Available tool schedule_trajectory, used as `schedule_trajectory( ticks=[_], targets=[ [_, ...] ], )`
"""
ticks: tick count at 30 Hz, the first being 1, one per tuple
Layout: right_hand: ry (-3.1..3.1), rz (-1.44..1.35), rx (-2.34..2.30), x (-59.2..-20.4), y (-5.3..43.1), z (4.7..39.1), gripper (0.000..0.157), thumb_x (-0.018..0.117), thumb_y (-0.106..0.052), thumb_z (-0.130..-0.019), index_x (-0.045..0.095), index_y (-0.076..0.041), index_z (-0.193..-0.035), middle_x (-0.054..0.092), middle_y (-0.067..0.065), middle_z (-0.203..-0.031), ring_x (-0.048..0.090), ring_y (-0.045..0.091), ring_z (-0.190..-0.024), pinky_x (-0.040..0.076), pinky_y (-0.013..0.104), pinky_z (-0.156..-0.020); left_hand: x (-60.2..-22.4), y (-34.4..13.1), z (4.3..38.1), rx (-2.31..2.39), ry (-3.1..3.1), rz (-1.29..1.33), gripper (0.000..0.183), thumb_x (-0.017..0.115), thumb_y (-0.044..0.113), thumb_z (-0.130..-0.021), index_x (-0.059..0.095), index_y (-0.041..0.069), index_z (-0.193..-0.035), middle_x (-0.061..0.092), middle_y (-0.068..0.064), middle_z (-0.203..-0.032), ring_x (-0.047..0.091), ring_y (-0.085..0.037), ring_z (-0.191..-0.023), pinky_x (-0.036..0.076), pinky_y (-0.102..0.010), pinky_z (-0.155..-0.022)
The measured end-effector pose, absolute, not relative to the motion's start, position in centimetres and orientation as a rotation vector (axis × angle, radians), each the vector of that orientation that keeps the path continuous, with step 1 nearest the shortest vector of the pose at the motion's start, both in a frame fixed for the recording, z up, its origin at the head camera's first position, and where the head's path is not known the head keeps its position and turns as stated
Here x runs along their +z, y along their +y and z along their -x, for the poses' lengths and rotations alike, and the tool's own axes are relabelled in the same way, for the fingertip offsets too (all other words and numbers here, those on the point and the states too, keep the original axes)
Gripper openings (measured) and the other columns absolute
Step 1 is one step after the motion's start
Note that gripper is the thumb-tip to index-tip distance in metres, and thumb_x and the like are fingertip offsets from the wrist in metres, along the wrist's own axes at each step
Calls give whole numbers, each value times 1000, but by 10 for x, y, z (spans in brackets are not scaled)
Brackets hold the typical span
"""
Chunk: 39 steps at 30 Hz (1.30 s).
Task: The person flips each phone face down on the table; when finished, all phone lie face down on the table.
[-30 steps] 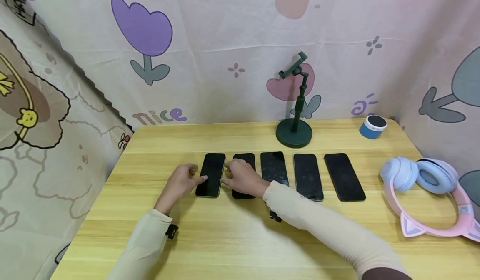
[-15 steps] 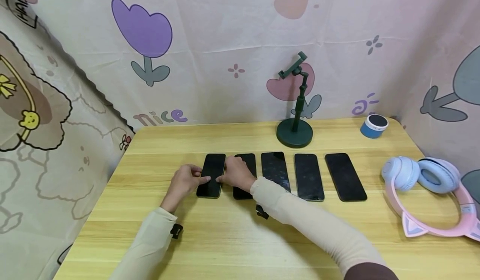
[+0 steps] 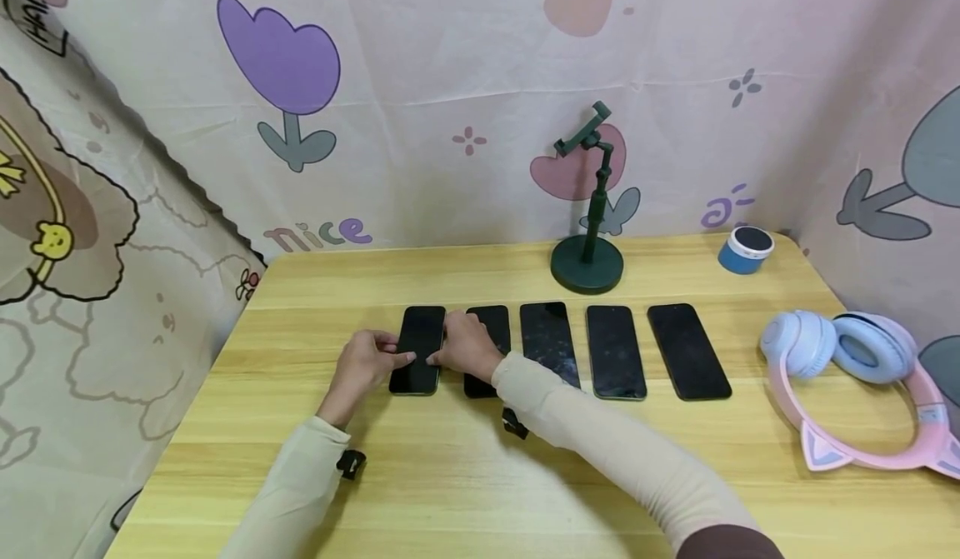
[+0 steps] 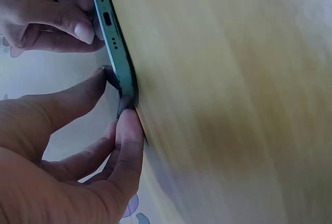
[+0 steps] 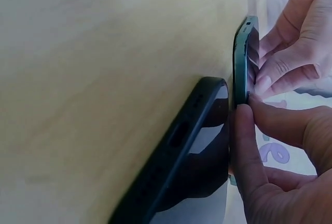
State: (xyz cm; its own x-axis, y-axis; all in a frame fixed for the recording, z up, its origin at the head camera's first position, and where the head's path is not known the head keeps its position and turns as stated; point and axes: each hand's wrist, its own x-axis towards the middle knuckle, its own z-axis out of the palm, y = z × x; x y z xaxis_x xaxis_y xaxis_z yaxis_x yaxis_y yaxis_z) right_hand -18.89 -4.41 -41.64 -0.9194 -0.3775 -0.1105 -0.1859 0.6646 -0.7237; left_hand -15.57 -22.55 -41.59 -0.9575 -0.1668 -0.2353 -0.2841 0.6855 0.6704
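Note:
The leftmost smartphone (image 3: 418, 334) lies on the table with its dark screen up. My left hand (image 3: 363, 367) pinches its left edge, thumb over the screen side. From the other side my right hand (image 3: 468, 346) holds the right edge, its thumb at the screen's border. In the left wrist view the phone's greenish bottom edge (image 4: 115, 47) shows a charging port and speaker holes, with the left fingers at one corner. The right wrist view shows the right thumb and forefinger on the phone's side (image 5: 240, 63). A second black phone (image 3: 491, 326) lies partly under my right hand.
Further right lie a third phone (image 3: 547, 338), another phone (image 3: 615, 351) and the rightmost phone (image 3: 688, 352). Behind them stands a dark green phone stand (image 3: 587, 265). A blue-and-white round speaker (image 3: 746, 251) and pink cat-ear headphones (image 3: 862, 459) are at the right.
My right hand has moved left and its fingers have come onto the leftmost phone's right edge. The left hand has kept its hold with little movement; the other phones lie as before.

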Motion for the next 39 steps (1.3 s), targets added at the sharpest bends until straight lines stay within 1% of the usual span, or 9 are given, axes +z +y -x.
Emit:
schedule_trajectory(
  ticks=[12, 17, 19, 21, 24, 28, 32, 36, 39],
  targets=[
    [2589, 421, -1171, -417, -46, 188, 24, 88, -14, -81, 68, -5, -70, 58, 5, -54, 53, 16, -45, 39, 24, -46, -414, -224, 152, 1083, 2816, 369, 41, 81, 21, -89, 69, -3, -120, 69, -18, -115, 65, -31, -100, 53, -44, -83],
    [2579, 425, -1197, -419, -47, 187, 19, 87, -14, -82, 74, -1, -77, 55, 2, -51, 51, 14, -44, 39, 23, -47, -413, -225, 149, 1112, 2792, 386, 42, 80, 19, -89, 68, -4, -121, 69, -18, -115, 65, -30, -100, 53, -43, -82],
    [2581, 433, -1200, -420, -47, 187, 23, 87, -14, -82, 70, -3, -71, 51, 0, -49, 48, 13, -41, 36, 23, -45, -412, -226, 148, 1131, 2779, 396, 42, 80, 18, -89, 67, -4, -122, 68, -18, -116, 65, -30, -99, 54, -40, -80],
    [2579, 445, -1200, -421, -48, 187, 33, 86, -14, -83, 63, -7, -61, 46, 0, -46, 44, 12, -39, 33, 23, -44, -411, -227, 147, 1146, 2771, 402, 42, 80, 17, -89, 67, -4, -123, 68, -18, -116, 66, -29, -100, 54, -38, -79],
    [2569, 448, -1212, -422, -48, 187, 37, 85, -13, -85, 59, -9, -58, 48, 0, -47, 44, 12, -39, 31, 22, -43, -409, -229, 146, 1171, 2762, 392, 42, 79, 17, -91, 66, -4, -125, 68, -19, -117, 67, -30, -101, 55, -37, -78],
    [2555, 448, -1234, -422, -49, 186, 29, 82, -11, -87, 67, -6, -63, 58, 3, -52, 51, 15, -42, 32, 22, -43, -406, -232, 144, 1217, 2749, 371, 39, 76, 16, -93, 66, -5, -125, 68, -19, -118, 68, -30, -102, 56, -38, -81],
    [2555, 435, -1257, -422, -50, 186, 21, 82, -11, -87, 73, -5, -68, 60, 2, -53, 52, 15, -45, 33, 23, -45, -405, -235, 141, 1273, 2736, 347, 37, 74, 14, -94, 66, -5, -126, 69, -20, -119, 68, -30, -105, 56, -37, -85],
    [2539, 438, -1281, -423, -51, 185, 8, 80, -10, -88, 80, -2, -87, 65, 1, -61, 56, 14, -51, 38, 23, -49, -404, -237, 138, 1328, 2714, 333, 37, 73, 14, -95, 66, -5, -126, 69, -20, -120, 67, -30, -108, 56, -35, -87],
    [2534, 439, -1287, -423, -51, 185, 21, 81, -11, -87, 79, 1, -105, 72, 3, -74, 63, 15, -63, 46, 24, -58, -402, -239, 136, 1377, 2683, 332, 39, 73, 15, -95, 66, -5, -127, 69, -20, -121, 67, -29, -109, 55, -33, -88]
  ],
)
